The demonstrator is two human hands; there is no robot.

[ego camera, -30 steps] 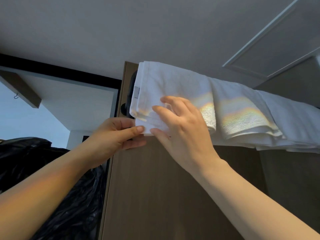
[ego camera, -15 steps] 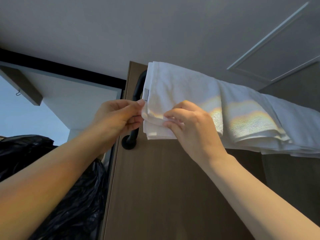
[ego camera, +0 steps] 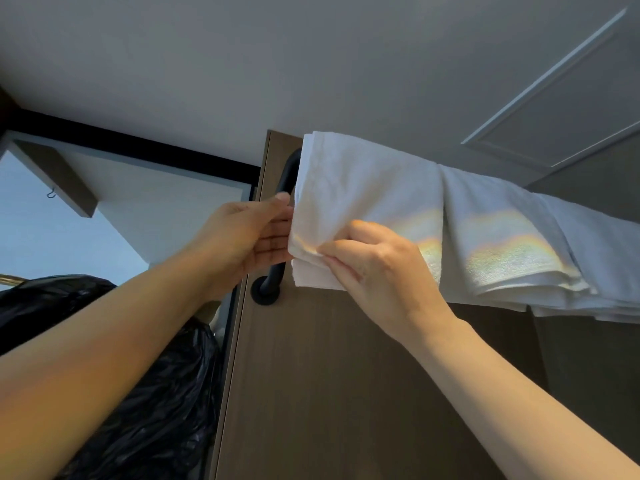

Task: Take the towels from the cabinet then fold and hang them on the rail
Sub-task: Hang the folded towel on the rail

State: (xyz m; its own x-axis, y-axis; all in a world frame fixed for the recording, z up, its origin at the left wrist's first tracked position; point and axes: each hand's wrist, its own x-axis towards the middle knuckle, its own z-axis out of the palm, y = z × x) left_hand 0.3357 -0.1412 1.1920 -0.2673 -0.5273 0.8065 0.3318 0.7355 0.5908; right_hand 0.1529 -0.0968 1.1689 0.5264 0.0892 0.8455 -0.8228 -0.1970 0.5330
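— What is the right hand (ego camera: 377,268) doing?
— It is pinching the low left corner of the towel (ego camera: 363,188). Its fingers are curling round the folded layers. I think that is so they are not slipping apart.
— And the left hand (ego camera: 249,237)?
— It is lying flat and open, with straight fingers touching the towel's left edge. It is holding nothing. I think it is pushing the edges so they are lining up.
— Where is the towel hanging?
— It is hanging folded over the black rail (ego camera: 285,176), at the left end. That is right by the bend that is going down to the wood wall (ego camera: 329,393).
— Are more hanging there?
— Yes, the other towels (ego camera: 512,244) are hanging on the right, side by side and touching it.
— What is that dark thing?
— A black bag (ego camera: 145,393) is sitting low on the left, well apart.
— Is the job nearly done?
— It is looking that way. I am guessing this one is only getting tidied. The cabinet is not showing, so I cannot tell about more.
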